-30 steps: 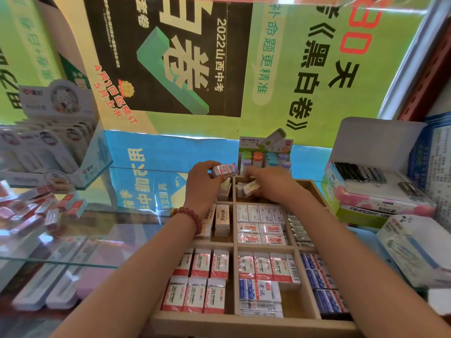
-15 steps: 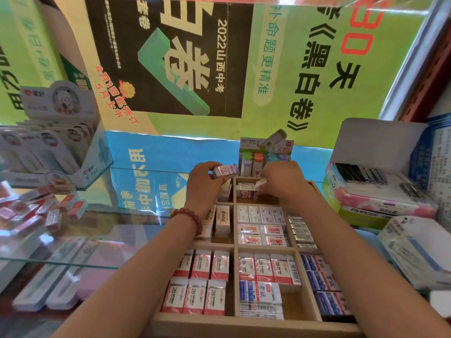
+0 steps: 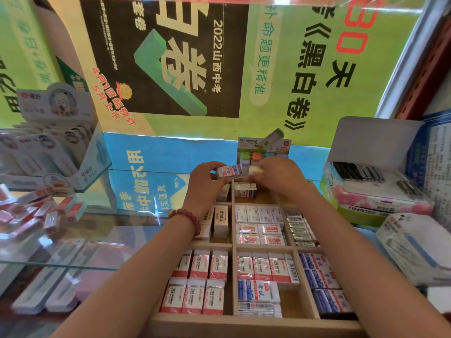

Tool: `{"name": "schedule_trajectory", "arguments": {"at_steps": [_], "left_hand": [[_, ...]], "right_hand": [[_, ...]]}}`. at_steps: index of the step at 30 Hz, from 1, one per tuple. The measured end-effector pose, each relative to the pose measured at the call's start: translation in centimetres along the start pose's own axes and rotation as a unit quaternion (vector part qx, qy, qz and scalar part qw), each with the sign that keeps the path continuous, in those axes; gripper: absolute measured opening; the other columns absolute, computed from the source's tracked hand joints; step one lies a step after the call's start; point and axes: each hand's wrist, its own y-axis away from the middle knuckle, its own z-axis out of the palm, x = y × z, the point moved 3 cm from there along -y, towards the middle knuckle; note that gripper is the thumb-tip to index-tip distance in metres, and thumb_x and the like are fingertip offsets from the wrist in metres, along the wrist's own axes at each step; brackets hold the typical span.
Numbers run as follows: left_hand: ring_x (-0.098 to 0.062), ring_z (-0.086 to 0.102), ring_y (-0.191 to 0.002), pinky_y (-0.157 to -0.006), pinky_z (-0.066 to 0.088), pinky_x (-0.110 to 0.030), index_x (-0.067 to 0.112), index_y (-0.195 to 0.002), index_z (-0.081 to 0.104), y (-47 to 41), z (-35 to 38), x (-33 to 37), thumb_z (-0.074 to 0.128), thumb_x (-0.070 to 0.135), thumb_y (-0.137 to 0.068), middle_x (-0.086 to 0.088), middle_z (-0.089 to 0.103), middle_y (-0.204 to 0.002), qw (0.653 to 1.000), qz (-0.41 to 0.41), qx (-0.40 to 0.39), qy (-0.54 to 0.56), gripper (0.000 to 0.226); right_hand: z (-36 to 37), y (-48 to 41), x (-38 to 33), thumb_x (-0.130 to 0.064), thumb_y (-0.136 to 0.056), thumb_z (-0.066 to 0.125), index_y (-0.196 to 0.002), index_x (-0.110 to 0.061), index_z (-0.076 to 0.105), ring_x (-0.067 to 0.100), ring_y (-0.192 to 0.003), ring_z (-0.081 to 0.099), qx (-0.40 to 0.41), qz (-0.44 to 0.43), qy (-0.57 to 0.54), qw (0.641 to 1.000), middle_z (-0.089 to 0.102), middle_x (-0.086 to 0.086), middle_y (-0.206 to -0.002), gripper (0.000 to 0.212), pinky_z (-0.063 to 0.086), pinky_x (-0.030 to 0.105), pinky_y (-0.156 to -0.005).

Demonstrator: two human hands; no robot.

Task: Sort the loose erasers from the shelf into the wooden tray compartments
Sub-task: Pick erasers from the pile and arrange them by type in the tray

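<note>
The wooden tray [image 3: 253, 324] lies on the glass shelf, its compartments filled with several wrapped erasers in rows. Above the tray's far end, my left hand [image 3: 205, 181] grips a small stack of pink-and-purple erasers [image 3: 229, 171]. Close beside it my right hand [image 3: 278, 174] pinches a small white eraser [image 3: 256, 170], blurred, just right of the stack. Under both hands a few erasers [image 3: 245, 190] lie in the far middle compartment. A red bead bracelet [image 3: 188, 217] sits on my left wrist.
A display box of small coloured-cap items [image 3: 263, 152] stands behind the tray. Boxes of pens [image 3: 373, 184] and a white carton [image 3: 415, 247] crowd the right. At left stand a correction-tape display [image 3: 48, 147] and loose red packs [image 3: 36, 213] on the glass shelf [image 3: 122, 230].
My right hand rose from the far middle compartment with the white eraser and moved up next to the stack in my left hand. The left hand stayed almost in place.
</note>
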Motion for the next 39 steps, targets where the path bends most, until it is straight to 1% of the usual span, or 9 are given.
{"name": "schedule_trajectory", "arguments": {"at_steps": [4, 7, 11, 13, 15, 17, 25, 31, 39], "left_hand": [[-0.003, 0.061, -0.075, -0.063, 0.049, -0.008, 0.009, -0.100, 0.071, 0.1, -0.1, 0.3, 0.077, 0.020, -0.075, 0.004, 0.065, -0.088, 0.999, -0.026, 0.007, 0.036, 0.028], [-0.006, 0.063, -0.072, -0.065, 0.048, -0.015, 0.011, -0.092, 0.073, 0.2, -0.2, 0.5, 0.078, 0.025, -0.074, 0.004, 0.068, -0.078, 0.997, -0.042, 0.014, 0.068, 0.023], [-0.007, 0.059, -0.063, -0.062, 0.045, -0.016, 0.010, -0.074, 0.072, 0.4, 0.1, 0.9, 0.076, 0.030, -0.075, -0.005, 0.068, -0.069, 0.996, -0.027, -0.020, 0.085, 0.021], [-0.007, 0.062, -0.075, -0.071, 0.047, -0.021, 0.013, -0.087, 0.073, 0.3, 0.3, 0.7, 0.077, 0.033, -0.073, -0.006, 0.070, -0.080, 0.996, -0.014, -0.041, 0.072, 0.025], [-0.005, 0.058, -0.097, -0.082, 0.045, -0.018, 0.020, -0.109, 0.067, 0.3, 0.5, 0.6, 0.079, 0.032, -0.071, 0.004, 0.065, -0.104, 0.998, 0.006, -0.060, 0.031, 0.042], [-0.005, 0.050, -0.106, -0.086, 0.035, -0.014, 0.023, -0.108, 0.065, 0.4, 0.6, 0.8, 0.078, 0.023, -0.073, 0.005, 0.058, -0.113, 0.996, 0.047, -0.072, -0.024, 0.037], [-0.010, 0.057, -0.097, -0.096, 0.031, -0.027, 0.029, -0.097, 0.066, 1.5, 2.0, 2.1, 0.067, 0.021, -0.082, 0.012, 0.067, -0.100, 0.953, 0.138, -0.135, -0.235, 0.017], [-0.012, 0.053, -0.108, -0.094, 0.030, -0.032, 0.030, -0.104, 0.064, 1.0, 2.8, 2.3, 0.065, 0.016, -0.082, 0.010, 0.063, -0.110, 0.937, 0.120, -0.134, -0.301, 0.026], [-0.012, 0.052, -0.109, -0.097, 0.030, -0.036, 0.032, -0.098, 0.064, 0.6, 3.2, 2.0, 0.068, 0.028, -0.083, 0.010, 0.063, -0.108, 0.932, 0.109, -0.128, -0.321, 0.017]], "right_hand": [[-0.9, 0.2, 0.0, -0.038, -0.086, 0.066, -0.114, -0.022, 0.064, 0.016, -0.098, 0.058, 0.035, -0.050, -0.249, 0.967, 0.065, -0.002, -0.108, 0.032, 0.041, 0.028, -0.078], [-0.8, 0.3, -0.7, -0.033, -0.077, 0.077, -0.116, -0.030, 0.063, 0.007, -0.100, 0.055, 0.026, -0.080, -0.226, 0.970, 0.064, -0.008, -0.114, 0.042, 0.043, 0.024, -0.081], [-1.4, 0.4, -1.5, -0.036, -0.083, 0.071, -0.108, -0.028, 0.066, 0.009, -0.092, 0.057, 0.061, -0.106, -0.152, 0.981, 0.067, -0.007, -0.103, 0.027, 0.044, 0.026, -0.071], [-1.9, 0.5, -1.2, -0.037, -0.083, 0.069, -0.101, -0.023, 0.068, 0.010, -0.081, 0.057, 0.011, -0.107, -0.139, 0.984, 0.067, -0.006, -0.092, 0.023, 0.044, 0.027, -0.066], [-2.1, 0.6, -0.5, -0.034, -0.083, 0.071, -0.091, -0.020, 0.069, 0.014, -0.076, 0.058, -0.061, -0.097, -0.137, 0.984, 0.065, -0.004, -0.083, 0.016, 0.046, 0.030, -0.068], [-1.7, 0.7, 0.1, -0.031, -0.081, 0.073, -0.089, -0.017, 0.070, 0.016, -0.078, 0.060, -0.114, -0.071, -0.121, 0.983, 0.065, -0.002, -0.085, 0.017, 0.049, 0.034, -0.073], [0.8, 0.7, -1.2, -0.021, -0.086, 0.063, -0.101, -0.009, 0.066, 0.021, -0.085, 0.060, -0.165, -0.084, -0.003, 0.983, 0.065, 0.006, -0.093, 0.019, 0.042, 0.027, -0.062], [0.5, 0.1, -0.2, -0.024, -0.085, 0.067, -0.102, -0.014, 0.043, 0.018, -0.083, 0.051, -0.145, -0.062, -0.049, 0.986, 0.058, 0.004, -0.097, 0.031, 0.037, 0.023, -0.059], [0.1, -0.6, 3.0, -0.048, -0.094, 0.049, -0.109, -0.013, 0.048, 0.020, -0.097, 0.054, -0.136, 0.037, -0.128, 0.982, 0.057, 0.005, -0.107, 0.038, 0.043, 0.034, -0.081]]}}
